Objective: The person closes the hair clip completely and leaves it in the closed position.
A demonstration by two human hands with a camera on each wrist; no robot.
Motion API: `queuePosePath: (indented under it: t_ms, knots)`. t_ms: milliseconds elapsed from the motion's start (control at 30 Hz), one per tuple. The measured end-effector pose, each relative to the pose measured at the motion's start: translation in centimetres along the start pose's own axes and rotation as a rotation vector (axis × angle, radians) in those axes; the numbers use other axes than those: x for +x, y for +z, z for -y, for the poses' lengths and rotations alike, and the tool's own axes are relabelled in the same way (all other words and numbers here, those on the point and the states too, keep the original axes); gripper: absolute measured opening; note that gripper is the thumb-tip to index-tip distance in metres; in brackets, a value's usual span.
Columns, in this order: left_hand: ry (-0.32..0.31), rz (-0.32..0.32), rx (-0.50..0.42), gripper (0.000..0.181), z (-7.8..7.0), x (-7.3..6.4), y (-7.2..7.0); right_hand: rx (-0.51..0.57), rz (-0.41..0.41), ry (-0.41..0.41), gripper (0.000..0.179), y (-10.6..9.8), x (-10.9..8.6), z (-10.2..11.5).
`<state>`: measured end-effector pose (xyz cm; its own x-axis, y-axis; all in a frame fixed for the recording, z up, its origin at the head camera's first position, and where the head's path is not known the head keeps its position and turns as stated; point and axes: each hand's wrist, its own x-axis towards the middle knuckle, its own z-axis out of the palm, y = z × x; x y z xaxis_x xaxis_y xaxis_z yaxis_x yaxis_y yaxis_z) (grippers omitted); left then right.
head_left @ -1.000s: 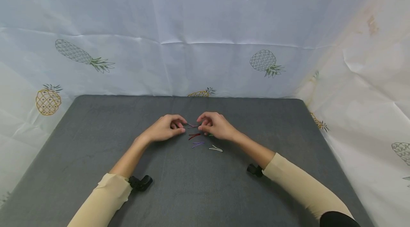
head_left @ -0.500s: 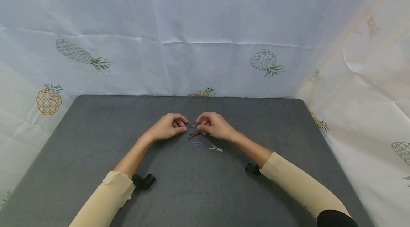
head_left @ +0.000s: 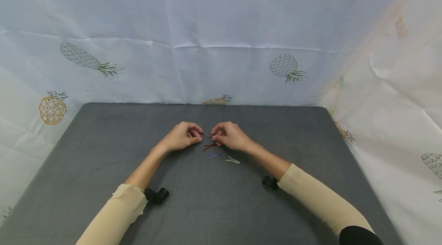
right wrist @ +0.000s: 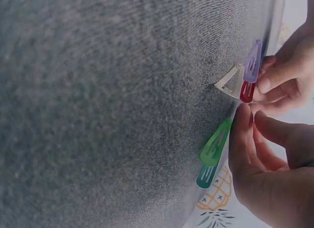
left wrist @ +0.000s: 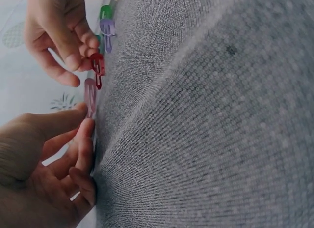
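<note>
A pinkish-mauve snap hair clip lies between both hands, its prongs spread in the head view. My left hand pinches its near end between thumb and index finger. Beside its other end, my right hand keeps thumb and index finger bent and slightly apart; in the left wrist view these fingertips stand just above the clip. Close below sits a red hair clip, with a purple clip and a white clip nearer me. In the right wrist view the mauve clip is hidden.
A green hair clip and a teal one lie by the right hand, hidden behind it in the head view. Everything rests on a dark grey cloth-covered table. A white pineapple-print curtain hangs behind it.
My left hand has shifted slightly right toward the mauve clip, and the right forearm has drawn a little left. The other clips have stayed where they were.
</note>
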<state>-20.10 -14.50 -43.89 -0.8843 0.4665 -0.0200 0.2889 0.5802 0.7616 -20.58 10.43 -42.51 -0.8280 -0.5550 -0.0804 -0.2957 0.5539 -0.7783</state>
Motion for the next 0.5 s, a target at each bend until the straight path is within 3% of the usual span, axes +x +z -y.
queuePosePath:
  t_ms: [500]
  knots:
    - [-0.067,-0.024,-0.003,0.026,-0.16,0.31,0.23,-0.038,-0.016,0.031,0.013,0.53,0.57,0.11]
